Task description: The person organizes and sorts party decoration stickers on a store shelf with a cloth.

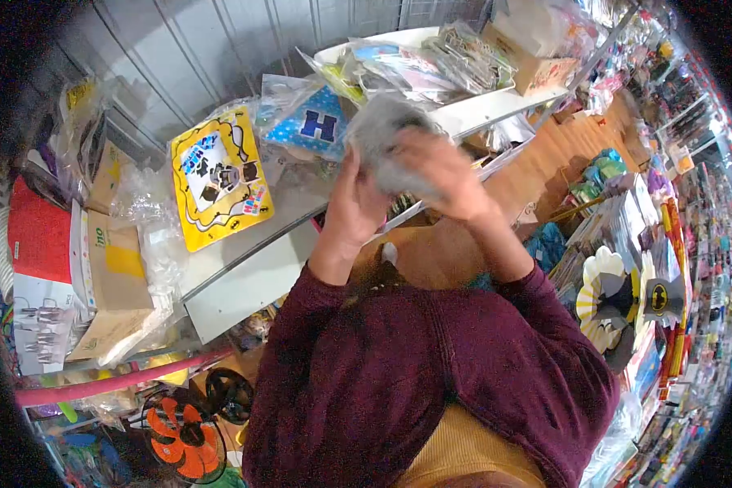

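A crinkled clear plastic bag with something dark in it is held up in front of me, blurred by motion. My left hand grips its lower left side, thumb raised along the edge. My right hand is bent over its right side, fingers closed on the plastic and smeared. What the bag contains cannot be made out. Just behind it on the white shelf lies a blue dotted pennant with a letter H, in clear wrapping. Left of that lies a yellow cartoon-printed card.
Packed goods and wire hooks lie at the shelf's back, beside a cardboard box. An open carton stands at left. An orange-bladed fan is low at left. Batman-printed paper goods stand at right, by the wooden floor.
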The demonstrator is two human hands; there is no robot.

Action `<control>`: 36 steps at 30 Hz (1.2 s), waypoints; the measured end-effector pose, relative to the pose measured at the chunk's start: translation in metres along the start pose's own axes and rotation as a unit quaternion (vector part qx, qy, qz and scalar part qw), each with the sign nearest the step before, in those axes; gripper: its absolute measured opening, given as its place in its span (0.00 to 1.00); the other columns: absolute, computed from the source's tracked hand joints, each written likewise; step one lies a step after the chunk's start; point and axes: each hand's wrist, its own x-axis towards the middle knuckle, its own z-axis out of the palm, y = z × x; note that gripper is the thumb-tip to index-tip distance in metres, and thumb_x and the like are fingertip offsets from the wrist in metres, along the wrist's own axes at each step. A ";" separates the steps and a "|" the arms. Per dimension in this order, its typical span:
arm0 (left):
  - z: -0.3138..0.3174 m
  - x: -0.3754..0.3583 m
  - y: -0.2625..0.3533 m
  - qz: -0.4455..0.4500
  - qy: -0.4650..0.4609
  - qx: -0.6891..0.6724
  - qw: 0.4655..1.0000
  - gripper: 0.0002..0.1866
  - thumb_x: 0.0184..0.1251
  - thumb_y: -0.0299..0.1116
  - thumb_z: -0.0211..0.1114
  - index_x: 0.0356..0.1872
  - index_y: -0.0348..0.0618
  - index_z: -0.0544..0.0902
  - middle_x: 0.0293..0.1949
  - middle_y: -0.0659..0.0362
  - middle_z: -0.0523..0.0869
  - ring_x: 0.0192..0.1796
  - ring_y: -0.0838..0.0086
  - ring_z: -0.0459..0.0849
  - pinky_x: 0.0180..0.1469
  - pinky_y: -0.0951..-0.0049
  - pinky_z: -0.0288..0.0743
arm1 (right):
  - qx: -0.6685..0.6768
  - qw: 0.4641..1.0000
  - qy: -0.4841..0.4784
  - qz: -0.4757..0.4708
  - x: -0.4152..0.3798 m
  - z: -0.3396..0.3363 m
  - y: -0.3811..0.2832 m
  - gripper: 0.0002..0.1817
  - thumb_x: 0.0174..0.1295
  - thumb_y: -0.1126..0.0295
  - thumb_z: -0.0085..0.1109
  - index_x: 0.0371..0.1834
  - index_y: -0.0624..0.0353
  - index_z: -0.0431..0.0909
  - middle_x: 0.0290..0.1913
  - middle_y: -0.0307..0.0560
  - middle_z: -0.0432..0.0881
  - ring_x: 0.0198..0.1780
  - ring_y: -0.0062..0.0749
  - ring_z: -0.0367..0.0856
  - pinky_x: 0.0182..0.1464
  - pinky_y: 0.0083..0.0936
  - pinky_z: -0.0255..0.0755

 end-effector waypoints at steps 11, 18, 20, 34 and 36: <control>-0.043 0.021 -0.018 0.025 0.070 0.004 0.997 0.24 0.68 0.47 0.44 0.58 0.44 0.62 0.56 0.58 0.70 0.58 0.68 0.68 0.58 0.62 0.62 | -0.067 0.994 0.039 0.079 0.012 0.051 0.016 0.20 0.45 0.76 0.55 0.46 0.64 0.73 0.57 0.55 0.68 0.60 0.50 0.63 0.60 0.37 0.59; -0.053 0.023 -0.029 0.023 0.064 0.016 0.998 0.21 0.69 0.44 0.42 0.59 0.47 0.60 0.57 0.55 0.68 0.57 0.64 0.69 0.58 0.57 0.64 | -0.043 0.983 0.086 0.157 0.027 0.050 0.045 0.19 0.48 0.82 0.49 0.46 0.67 0.73 0.55 0.58 0.69 0.60 0.55 0.63 0.60 0.36 0.59; -0.050 0.023 -0.032 0.029 0.078 0.026 0.996 0.21 0.69 0.45 0.41 0.59 0.47 0.60 0.57 0.54 0.68 0.57 0.63 0.69 0.58 0.57 0.64 | -0.044 0.978 0.082 0.189 0.028 0.049 0.065 0.16 0.48 0.82 0.48 0.43 0.69 0.73 0.53 0.60 0.71 0.59 0.55 0.64 0.60 0.36 0.59; -0.059 0.001 -0.029 0.014 0.164 0.101 0.981 0.17 0.69 0.39 0.44 0.55 0.44 0.64 0.52 0.56 0.72 0.48 0.64 0.76 0.42 0.62 0.77 | -0.028 0.999 -0.019 0.025 0.025 0.063 0.000 0.21 0.42 0.77 0.51 0.44 0.68 0.72 0.52 0.58 0.72 0.58 0.45 0.67 0.56 0.34 0.64; -0.054 -0.003 -0.029 0.010 0.190 0.108 0.976 0.17 0.69 0.39 0.45 0.56 0.46 0.64 0.52 0.56 0.72 0.49 0.62 0.76 0.43 0.59 0.76 | -0.111 0.993 0.030 0.013 0.029 0.061 0.010 0.20 0.42 0.79 0.51 0.44 0.67 0.73 0.52 0.57 0.72 0.57 0.46 0.67 0.57 0.34 0.64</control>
